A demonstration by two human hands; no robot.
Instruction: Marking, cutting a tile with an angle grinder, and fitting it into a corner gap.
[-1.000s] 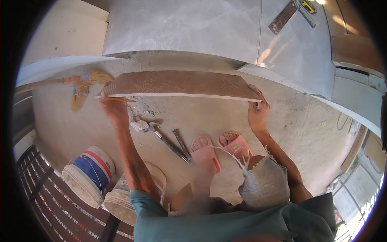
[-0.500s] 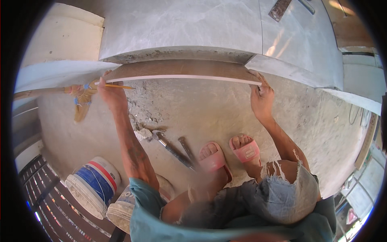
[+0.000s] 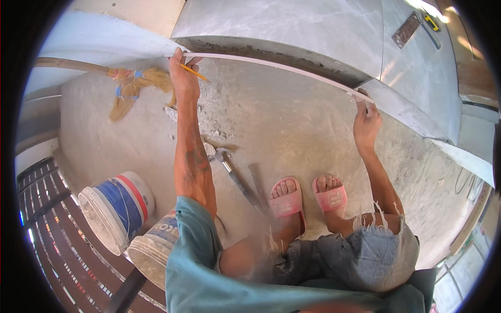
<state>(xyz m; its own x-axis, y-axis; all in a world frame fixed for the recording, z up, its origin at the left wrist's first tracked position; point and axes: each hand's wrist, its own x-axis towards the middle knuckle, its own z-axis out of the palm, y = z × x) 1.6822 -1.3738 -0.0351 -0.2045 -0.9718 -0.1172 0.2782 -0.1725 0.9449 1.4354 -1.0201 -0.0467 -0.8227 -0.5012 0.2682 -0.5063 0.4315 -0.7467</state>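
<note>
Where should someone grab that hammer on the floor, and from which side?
Probably grip the hammer around the middle of its dark handle, from above and slightly left: it lies flat with its head at the far end, and a dark bar crowds the handle's near end on the right.

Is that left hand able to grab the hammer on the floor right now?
Probably not: the left hand looks busy holding one end of the long tile strip and a pencil. Nothing covers the hammer, though.
</note>
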